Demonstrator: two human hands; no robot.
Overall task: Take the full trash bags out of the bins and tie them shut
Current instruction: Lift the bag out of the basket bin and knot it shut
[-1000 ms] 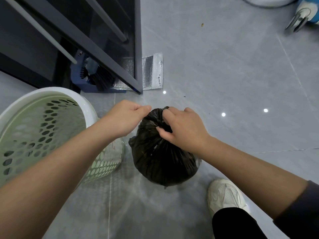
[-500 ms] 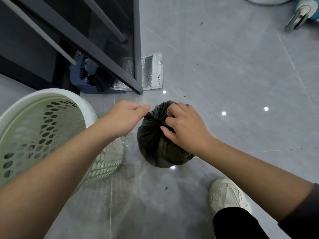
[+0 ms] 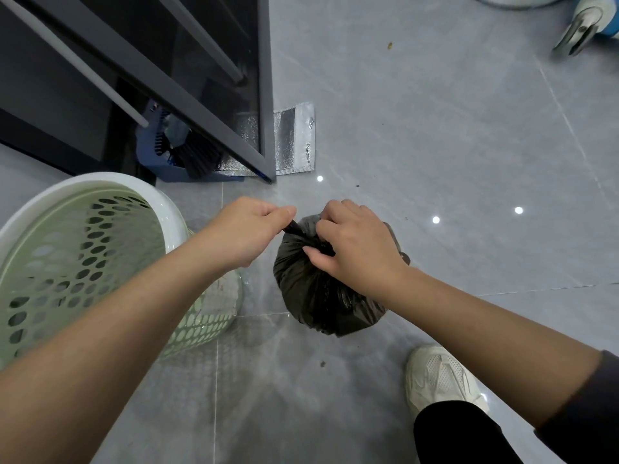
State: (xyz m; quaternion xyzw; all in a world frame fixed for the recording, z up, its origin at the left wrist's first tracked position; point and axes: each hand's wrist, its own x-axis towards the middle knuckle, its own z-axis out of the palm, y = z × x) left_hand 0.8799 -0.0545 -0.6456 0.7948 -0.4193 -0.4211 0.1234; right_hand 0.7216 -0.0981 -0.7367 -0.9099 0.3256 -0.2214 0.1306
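Head view: no readable brand, label or writing anywhere. Black trash bag (image 3: 321, 296) out of the bin, on or just above the grey tile floor (image 3: 435, 135), contact not clear, just right of the pale green perforated bin (image 3: 83, 262). Left hand (image 3: 249, 234) closed, pinching a twisted strand of the bag's neck at its upper left edge. Right hand (image 3: 358, 246) closed over the gathered top, fingers curled into the plastic, covering the bag's upper right. Bag mostly below and between both hands. White sneaker (image 3: 438, 376) near the bag's lower right. Silver foil pouch (image 3: 294, 139) by the dark frame, well apart.
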